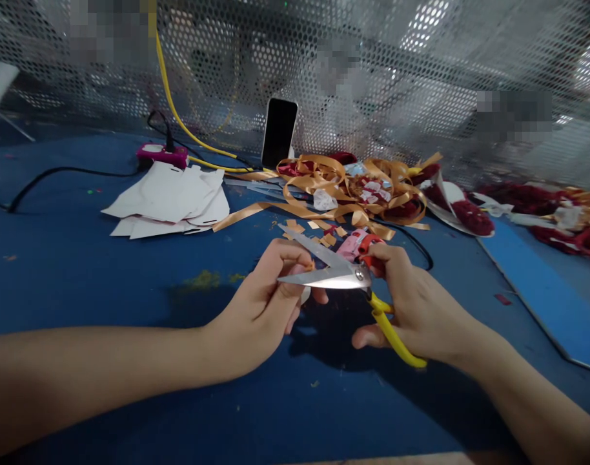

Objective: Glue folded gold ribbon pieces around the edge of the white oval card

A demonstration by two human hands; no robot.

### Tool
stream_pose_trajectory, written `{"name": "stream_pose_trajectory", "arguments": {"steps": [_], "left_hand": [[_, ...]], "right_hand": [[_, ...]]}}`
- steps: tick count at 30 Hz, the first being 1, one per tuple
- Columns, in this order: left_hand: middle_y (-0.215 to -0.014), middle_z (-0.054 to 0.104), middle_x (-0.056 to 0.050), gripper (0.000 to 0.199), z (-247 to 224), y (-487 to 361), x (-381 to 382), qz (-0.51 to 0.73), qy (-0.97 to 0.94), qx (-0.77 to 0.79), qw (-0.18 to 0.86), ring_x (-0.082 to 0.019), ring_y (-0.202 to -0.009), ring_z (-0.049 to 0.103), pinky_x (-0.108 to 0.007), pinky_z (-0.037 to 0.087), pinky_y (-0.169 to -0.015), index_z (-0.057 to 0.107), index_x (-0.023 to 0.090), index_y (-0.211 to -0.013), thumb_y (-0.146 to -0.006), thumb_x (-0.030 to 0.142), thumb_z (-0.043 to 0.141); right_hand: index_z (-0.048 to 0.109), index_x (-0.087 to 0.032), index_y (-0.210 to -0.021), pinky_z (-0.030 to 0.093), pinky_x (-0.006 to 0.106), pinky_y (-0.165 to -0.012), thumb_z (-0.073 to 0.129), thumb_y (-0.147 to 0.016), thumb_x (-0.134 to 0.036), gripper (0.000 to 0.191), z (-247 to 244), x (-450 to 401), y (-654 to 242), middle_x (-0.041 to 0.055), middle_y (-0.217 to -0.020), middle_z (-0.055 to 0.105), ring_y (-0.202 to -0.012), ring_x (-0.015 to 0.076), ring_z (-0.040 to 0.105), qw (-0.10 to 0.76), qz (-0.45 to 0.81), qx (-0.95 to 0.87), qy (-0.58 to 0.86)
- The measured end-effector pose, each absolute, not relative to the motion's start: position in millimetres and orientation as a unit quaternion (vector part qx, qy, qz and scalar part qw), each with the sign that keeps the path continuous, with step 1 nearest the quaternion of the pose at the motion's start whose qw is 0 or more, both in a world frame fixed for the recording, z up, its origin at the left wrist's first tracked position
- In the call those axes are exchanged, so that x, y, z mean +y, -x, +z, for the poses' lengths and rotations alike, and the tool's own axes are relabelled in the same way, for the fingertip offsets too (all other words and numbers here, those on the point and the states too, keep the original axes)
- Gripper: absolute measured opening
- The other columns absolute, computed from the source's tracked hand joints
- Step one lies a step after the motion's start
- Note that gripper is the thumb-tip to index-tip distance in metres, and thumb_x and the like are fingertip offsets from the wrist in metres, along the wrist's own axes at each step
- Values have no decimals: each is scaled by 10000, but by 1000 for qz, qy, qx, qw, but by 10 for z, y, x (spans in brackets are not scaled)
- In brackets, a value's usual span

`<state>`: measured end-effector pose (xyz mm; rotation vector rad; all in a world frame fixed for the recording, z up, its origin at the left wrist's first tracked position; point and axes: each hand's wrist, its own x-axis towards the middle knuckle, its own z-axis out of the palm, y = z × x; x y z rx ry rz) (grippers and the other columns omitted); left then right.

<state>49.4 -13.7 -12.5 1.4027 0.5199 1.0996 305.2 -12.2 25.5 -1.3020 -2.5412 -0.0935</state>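
Observation:
My right hand (416, 303) grips a pair of scissors (324, 278), its fingers at the red-wrapped loop and the thumb at the yellow handle. The blades stand apart and point left, close to my left hand (266, 303). Thumb and fingers of that left hand are pinched together. A small orange bit (312, 265) shows at its fingertips, mostly hidden by fingers and blades. Just beyond the scissors lie small cut orange pieces (328, 239) and a pink item (352, 244), partly covered by the red handle.
Orange ribbon (251, 210) runs into a tangled heap with dark red fuzzy pieces (472, 216). White sheets (169, 197) lie stacked at left. A phone (279, 132) leans near a perforated metal screen (217, 71). A purple power strip (163, 155) with cables and a light blue board (547, 284) flank the blue table (179, 420).

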Motion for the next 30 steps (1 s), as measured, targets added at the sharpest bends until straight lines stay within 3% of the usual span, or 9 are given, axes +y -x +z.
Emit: {"name": "stream_pose_trajectory", "arguments": {"steps": [7, 17, 30], "left_hand": [[-950, 628, 14, 141, -107, -475, -128, 466, -632, 245, 569, -23, -508, 412, -200, 387, -497, 481, 218, -1085, -1090, 338, 408], [-935, 631, 31, 187, -105, -461, -123, 446, -659, 270, 542, -53, -552, 437, -257, 440, -629, 503, 234, -1056, -1092, 373, 383], [-891, 664, -5, 157, -61, -463, -125, 446, -664, 327, 503, -107, -704, 570, -245, 431, -608, 535, 206, -1002, -1071, 279, 414]], "right_hand": [[387, -209, -1292, 546, 442, -678, 636, -744, -796, 840, 271, -118, -3061, 145, -1118, 656, -843, 339, 684, 150, -38, -880, 450], [392, -258, -1288, 564, 477, -747, 731, -713, -701, 801, 300, -118, -3105, 142, -1162, 664, -897, 371, 697, 141, -15, -858, 494], [409, -245, -1200, 517, 456, -565, 700, -676, -772, 798, 296, -133, -3093, 123, -953, 695, -712, 382, 706, 128, -21, -842, 523]]}}
